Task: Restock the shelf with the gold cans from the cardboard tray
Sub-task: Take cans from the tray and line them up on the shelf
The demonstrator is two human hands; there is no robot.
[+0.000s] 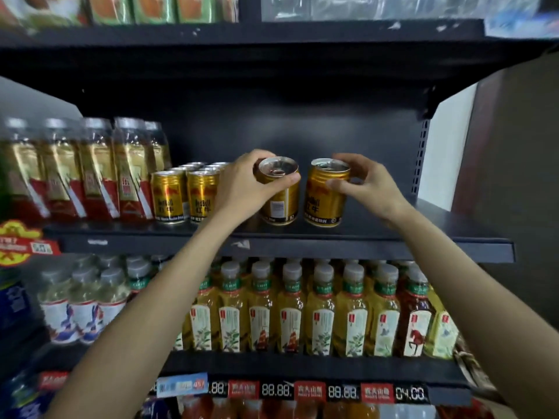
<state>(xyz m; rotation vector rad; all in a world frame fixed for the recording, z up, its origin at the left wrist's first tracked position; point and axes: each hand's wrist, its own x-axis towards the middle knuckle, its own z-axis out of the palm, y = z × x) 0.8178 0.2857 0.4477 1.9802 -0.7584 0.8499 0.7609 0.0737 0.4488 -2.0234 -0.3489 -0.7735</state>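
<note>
Two gold cans stand side by side on the dark middle shelf [393, 234]. My left hand [242, 182] grips the top of the left gold can [279, 201], which leans slightly. My right hand [366, 186] holds the right gold can [323, 201] near its rim, with the can's base at the shelf surface. Several more gold cans [184, 195] stand in rows just left of my left hand. The cardboard tray is out of view.
Tall gold-and-red bottles [90, 173] fill the shelf's left end. The shelf right of the held cans is bare up to the side panel [444, 152]. Below is a row of yellow tea bottles [320, 313] above price tags [332, 391]. The upper shelf [242, 34] overhangs.
</note>
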